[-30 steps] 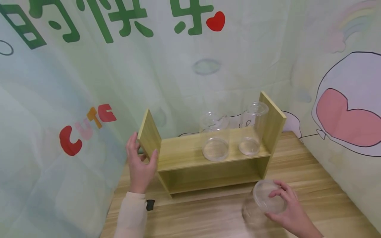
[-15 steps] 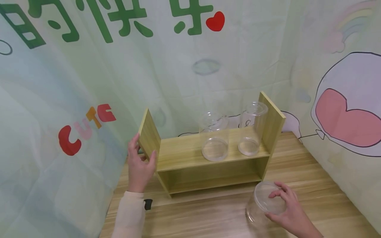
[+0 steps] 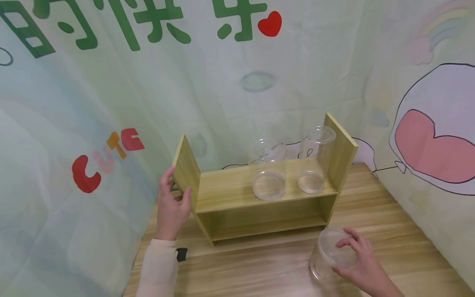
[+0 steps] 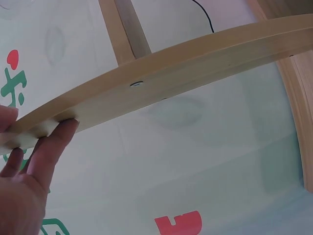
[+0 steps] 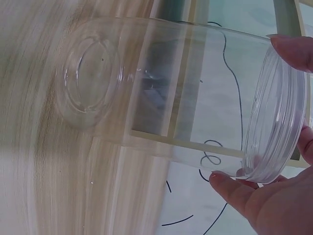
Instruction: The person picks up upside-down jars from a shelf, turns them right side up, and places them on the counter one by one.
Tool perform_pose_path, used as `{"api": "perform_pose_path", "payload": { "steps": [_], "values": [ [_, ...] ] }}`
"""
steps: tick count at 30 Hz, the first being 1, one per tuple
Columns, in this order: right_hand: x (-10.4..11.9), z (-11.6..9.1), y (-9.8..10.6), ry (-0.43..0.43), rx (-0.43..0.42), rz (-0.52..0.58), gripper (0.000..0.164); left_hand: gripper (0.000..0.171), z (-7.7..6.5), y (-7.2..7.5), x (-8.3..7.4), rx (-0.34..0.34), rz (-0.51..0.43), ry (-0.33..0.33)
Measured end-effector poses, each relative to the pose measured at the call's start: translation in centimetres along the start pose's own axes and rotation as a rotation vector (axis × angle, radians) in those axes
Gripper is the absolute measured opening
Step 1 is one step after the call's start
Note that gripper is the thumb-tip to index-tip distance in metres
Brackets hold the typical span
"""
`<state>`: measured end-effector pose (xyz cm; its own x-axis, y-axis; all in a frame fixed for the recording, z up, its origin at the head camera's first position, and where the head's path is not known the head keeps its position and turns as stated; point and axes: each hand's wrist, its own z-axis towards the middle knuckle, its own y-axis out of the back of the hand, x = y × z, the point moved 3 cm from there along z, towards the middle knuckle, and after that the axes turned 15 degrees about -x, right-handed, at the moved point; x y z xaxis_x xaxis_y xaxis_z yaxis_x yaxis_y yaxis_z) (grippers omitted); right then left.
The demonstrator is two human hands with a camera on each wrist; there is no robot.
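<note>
My left hand (image 3: 172, 214) grips the left side panel (image 3: 187, 173) of a small pale wooden shelf (image 3: 222, 187). In the left wrist view the fingers (image 4: 56, 144) press the panel from one side, and the thumb lies on the other. At the front right, my right hand (image 3: 361, 262) holds a clear jar (image 3: 320, 262) by its ribbed upper end (image 5: 274, 112), thumb and fingers round opposite sides. I cannot tell whether that jar's base touches the table. Two more clear jars, a wide one (image 3: 268, 173) and a narrower one (image 3: 313, 165), stand upright on the upper board.
The shelf stands on a wood-grain table (image 3: 252, 272), near a printed cloth backdrop (image 3: 208, 103) behind it. More cloth (image 3: 438, 165) hangs along the right edge. A small black object (image 3: 182, 254) shows beside the left sleeve (image 3: 157, 266).
The held jar's lower end has swung slightly to the right, while the right hand stays nearly in place. My left thumb has shifted a little leftward; the shelf and its jars look unmoved.
</note>
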<state>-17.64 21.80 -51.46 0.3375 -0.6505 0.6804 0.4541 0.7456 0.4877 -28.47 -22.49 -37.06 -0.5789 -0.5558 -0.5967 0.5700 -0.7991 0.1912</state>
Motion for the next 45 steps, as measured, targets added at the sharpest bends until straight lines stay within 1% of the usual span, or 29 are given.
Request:
{"api": "perform_pose_path", "payload": {
  "steps": [5,8,12,16,20,23,30,33,35,38,42,45],
  "values": [
    [0.2,-0.3,-0.3,0.005,-0.004,0.004,0.057,0.074,0.0,0.2,0.1,0.008,0.003,-0.008],
    [0.3,-0.2,-0.2,0.035,-0.007,0.005,0.066,0.073,0.1,0.2,0.0,0.013,-0.003,-0.018],
    [0.4,0.0,-0.2,0.078,-0.014,0.001,0.076,0.073,0.3,0.3,-0.1,0.038,-0.009,-0.021],
    [0.6,-0.2,-0.2,0.097,-0.001,-0.015,0.077,0.074,0.3,0.4,0.0,0.077,-0.021,-0.001],
    [0.8,-0.4,-0.3,0.106,0.013,-0.016,0.077,0.074,0.2,0.7,0.1,0.102,-0.028,0.003],
    [0.8,-0.4,-0.4,0.112,0.019,-0.007,0.077,0.075,0.2,0.9,0.1,0.107,-0.016,-0.01],
    [1.0,-0.3,-0.3,0.137,0.023,-0.012,0.082,0.076,0.3,0.8,0.1,0.104,-0.011,-0.012],
    [1.0,-0.3,-0.1,0.12,0.022,-0.012,0.086,0.076,0.2,0.6,0.0,0.106,-0.021,-0.006],
    [1.2,-0.1,0.0,0.104,0.016,-0.007,0.089,0.076,0.2,0.5,0.0,0.105,-0.023,-0.014],
    [1.7,0.3,-0.1,0.081,-0.015,0.021,0.089,0.075,0.3,0.5,-0.4,0.099,-0.012,-0.025],
    [2.8,1.4,-0.2,0.086,-0.093,0.051,0.088,0.071,0.5,0.8,-2.2,0.097,-0.009,-0.035],
    [4.0,2.5,-0.4,0.096,-0.153,0.036,0.087,0.069,0.6,1.0,-3.5,0.096,-0.006,-0.03]
  ]
}}
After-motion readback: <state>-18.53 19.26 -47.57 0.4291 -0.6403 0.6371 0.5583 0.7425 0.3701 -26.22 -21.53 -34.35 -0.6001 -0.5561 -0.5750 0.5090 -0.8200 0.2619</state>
